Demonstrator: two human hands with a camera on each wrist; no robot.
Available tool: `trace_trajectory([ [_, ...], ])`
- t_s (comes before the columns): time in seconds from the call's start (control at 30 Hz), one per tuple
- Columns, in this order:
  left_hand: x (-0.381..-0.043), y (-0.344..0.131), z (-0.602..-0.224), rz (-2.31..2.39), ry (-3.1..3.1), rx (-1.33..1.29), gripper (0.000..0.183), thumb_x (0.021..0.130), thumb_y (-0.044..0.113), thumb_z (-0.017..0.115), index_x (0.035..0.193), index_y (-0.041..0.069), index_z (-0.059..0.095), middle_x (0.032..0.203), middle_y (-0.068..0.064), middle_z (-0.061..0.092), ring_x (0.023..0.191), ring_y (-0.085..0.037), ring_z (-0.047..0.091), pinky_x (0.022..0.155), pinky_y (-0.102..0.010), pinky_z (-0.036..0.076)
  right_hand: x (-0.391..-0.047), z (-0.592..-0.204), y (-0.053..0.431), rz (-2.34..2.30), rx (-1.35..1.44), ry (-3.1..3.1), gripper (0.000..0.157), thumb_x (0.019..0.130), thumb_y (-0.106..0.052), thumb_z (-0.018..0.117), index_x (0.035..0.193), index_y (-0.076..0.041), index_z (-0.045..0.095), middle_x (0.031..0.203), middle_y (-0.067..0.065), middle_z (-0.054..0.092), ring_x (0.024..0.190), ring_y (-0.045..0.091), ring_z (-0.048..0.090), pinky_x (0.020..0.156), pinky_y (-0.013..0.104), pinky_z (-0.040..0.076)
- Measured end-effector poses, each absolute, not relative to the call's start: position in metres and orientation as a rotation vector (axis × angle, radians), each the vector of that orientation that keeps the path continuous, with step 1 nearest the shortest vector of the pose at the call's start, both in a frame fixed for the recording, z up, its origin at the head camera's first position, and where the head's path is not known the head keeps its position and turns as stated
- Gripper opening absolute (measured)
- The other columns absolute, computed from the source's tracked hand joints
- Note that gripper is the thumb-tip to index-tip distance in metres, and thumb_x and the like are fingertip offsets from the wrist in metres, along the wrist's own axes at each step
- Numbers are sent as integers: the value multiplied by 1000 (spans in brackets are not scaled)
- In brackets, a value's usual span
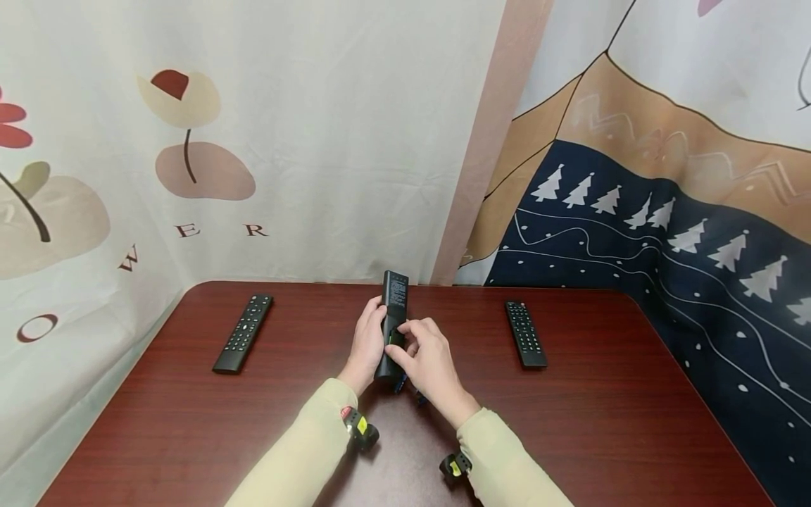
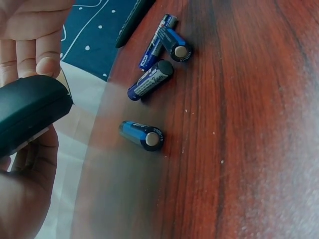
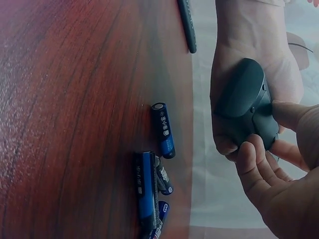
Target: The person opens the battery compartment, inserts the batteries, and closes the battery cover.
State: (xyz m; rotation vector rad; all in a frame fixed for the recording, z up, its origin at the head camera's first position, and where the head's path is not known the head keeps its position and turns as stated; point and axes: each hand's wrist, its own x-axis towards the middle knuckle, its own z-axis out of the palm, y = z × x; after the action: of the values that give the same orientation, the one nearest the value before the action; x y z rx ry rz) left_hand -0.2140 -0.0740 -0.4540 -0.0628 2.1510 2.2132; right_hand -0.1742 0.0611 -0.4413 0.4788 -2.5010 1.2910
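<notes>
My left hand (image 1: 367,345) grips a black remote control (image 1: 395,292) from its left side, with the labelled back facing up. The thumb and fingers of my right hand (image 1: 431,355) pinch what looks like its dark battery cover (image 3: 266,127), against the lower back of the remote. In the right wrist view, small tabs show along that cover's edge; the inside of the compartment is hidden. Below the hands, several blue-and-black batteries lie on the table, among them a lone battery (image 2: 142,135) and a silver-and-purple battery (image 2: 151,79) nearer the others.
A second black remote (image 1: 243,334) lies on the left of the reddish-brown table (image 1: 158,436), buttons up. A third remote (image 1: 526,334) lies on the right, buttons up too. Printed curtains (image 1: 355,141) hang behind the table's far edge.
</notes>
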Motion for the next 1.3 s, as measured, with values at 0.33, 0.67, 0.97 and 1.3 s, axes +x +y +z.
trace_trajectory([
  [0.33,-214,-74,-452,2241,2110,-60,43,111,30,28,148,18,47,118,-23,66,91,-22,64,79,-34,52,-171,-443,59,1238,501,-2502,31,90,-14,81,117,0,73,101,7,58,70,11,57,62,21,50],
  [0.67,-214,-74,-452,2244,2096,-74,43,111,30,27,148,17,47,119,-26,64,90,-22,63,78,-34,52,-170,-446,57,1199,532,-2481,32,91,-11,79,118,5,73,104,9,59,70,16,59,62,21,49],
  [0.97,-214,-75,-453,2233,2090,-83,43,111,31,28,149,18,46,121,-27,63,91,-22,64,80,-35,52,-169,-447,56,1174,571,-2481,32,93,-10,77,120,7,71,105,10,57,72,17,59,64,22,49],
  [1.3,-213,-77,-452,2202,2079,-78,44,112,33,27,150,21,43,124,-26,61,89,-24,63,74,-36,54,-167,-446,57,1050,630,-2533,36,97,-15,73,127,6,69,111,13,56,75,16,59,66,24,52],
])
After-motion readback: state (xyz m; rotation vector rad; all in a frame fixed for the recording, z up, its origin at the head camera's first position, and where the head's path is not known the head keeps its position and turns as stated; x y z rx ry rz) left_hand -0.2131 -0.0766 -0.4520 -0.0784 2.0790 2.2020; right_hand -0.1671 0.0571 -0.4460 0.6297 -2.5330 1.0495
